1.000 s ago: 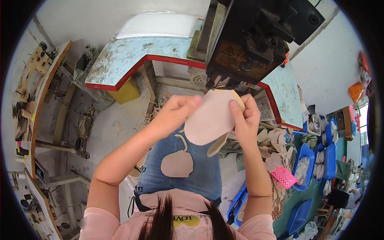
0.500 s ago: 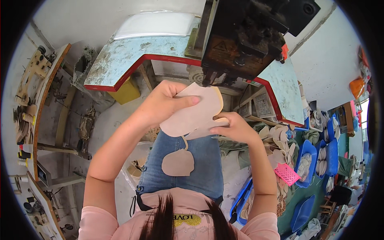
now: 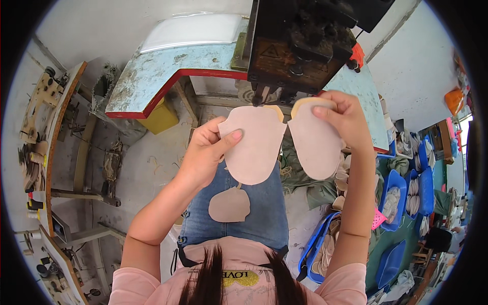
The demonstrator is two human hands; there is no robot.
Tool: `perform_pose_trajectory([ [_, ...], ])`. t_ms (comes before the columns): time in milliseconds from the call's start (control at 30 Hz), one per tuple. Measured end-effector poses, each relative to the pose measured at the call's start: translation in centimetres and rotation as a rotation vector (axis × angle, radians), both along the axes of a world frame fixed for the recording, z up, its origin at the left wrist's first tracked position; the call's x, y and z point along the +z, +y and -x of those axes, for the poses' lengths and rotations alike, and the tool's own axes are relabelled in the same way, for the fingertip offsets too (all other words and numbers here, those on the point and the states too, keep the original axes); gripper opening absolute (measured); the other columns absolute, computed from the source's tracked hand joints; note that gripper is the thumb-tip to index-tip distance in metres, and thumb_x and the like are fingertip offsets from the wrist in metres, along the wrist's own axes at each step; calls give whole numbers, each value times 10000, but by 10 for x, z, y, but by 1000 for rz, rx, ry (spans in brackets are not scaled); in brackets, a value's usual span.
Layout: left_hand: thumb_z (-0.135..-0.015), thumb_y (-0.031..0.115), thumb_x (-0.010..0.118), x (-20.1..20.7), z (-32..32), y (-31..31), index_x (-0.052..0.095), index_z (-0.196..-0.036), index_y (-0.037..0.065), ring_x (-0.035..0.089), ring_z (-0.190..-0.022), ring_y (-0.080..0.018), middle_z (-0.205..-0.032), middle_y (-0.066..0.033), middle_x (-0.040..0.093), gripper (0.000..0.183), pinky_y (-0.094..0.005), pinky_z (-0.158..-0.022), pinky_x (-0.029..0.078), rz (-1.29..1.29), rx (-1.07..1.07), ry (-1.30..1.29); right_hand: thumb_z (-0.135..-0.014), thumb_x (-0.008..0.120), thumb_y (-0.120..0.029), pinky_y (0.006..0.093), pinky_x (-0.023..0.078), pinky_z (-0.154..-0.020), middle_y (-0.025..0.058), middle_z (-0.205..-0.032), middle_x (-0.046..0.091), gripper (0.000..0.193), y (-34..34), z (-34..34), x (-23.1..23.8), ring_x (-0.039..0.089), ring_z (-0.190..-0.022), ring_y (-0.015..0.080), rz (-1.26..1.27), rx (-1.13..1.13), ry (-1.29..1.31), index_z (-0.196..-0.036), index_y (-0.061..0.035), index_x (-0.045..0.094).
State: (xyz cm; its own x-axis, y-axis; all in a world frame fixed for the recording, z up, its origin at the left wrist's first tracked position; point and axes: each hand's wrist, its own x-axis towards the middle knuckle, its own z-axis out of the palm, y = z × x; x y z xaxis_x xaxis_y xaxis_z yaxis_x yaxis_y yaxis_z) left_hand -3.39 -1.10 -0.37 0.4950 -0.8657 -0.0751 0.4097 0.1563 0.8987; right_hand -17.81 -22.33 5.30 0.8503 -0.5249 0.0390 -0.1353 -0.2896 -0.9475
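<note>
The left hand (image 3: 207, 147) pinches a pale rounded panel (image 3: 254, 145) at its left edge, thumb in front, and the right hand (image 3: 346, 119) pinches a second rounded panel (image 3: 319, 145) near its top. Between the hands, I see the panels' inner edges come close high up, then part into an open, widening gap. The black machine head (image 3: 284, 56) sits just above the left hand's panel; below that hand, a cut piece (image 3: 230, 206) lies on the denim lap (image 3: 201, 226).

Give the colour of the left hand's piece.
The piece is mostly pale pinkish-beige, seen best in the head view.
</note>
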Motion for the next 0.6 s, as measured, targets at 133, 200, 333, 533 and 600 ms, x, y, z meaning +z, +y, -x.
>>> perform_pose_trajectory([
  [133,-797,126,558,1,9,4,552,-983,24,543,-720,-56,-830,-27,604,212,-198,-621,434,4,78,-7,-699,629,-99,180,374,-489,-10,-631,544,126,-7,-20,14,476,-551,36,116,45,14,-761,-4,574],
  [200,-796,107,554,-6,11,6,545,-996,27,549,-749,-72,-856,-31,600,216,-204,-613,449,-38,-42,-42,-699,623,-105,190,392,-499,-2,-629,551,151,-11,-25,15,482,-551,44,151,62,6,-801,4,594],
  [333,-789,80,556,-10,24,1,539,-999,20,557,-748,-92,-879,-41,592,219,-228,-597,479,57,-68,108,-697,602,-66,177,359,-480,-30,-624,532,151,-5,-45,19,444,-538,18,139,18,-144,-830,5,597],
  [533,-781,83,566,-11,8,9,550,-934,27,545,-710,-67,-828,-28,595,164,-201,-557,446,-3,14,21,-701,592,-50,155,351,-489,-41,-632,528,159,-2,-46,11,430,-546,1,46,60,-233,-847,12,594],
  [600,-784,78,560,-15,-11,17,546,-934,28,540,-701,-60,-817,-22,596,158,-197,-570,437,-2,50,-33,-704,591,-49,152,351,-489,-39,-631,531,156,0,-46,5,434,-548,1,12,71,-246,-848,13,593],
])
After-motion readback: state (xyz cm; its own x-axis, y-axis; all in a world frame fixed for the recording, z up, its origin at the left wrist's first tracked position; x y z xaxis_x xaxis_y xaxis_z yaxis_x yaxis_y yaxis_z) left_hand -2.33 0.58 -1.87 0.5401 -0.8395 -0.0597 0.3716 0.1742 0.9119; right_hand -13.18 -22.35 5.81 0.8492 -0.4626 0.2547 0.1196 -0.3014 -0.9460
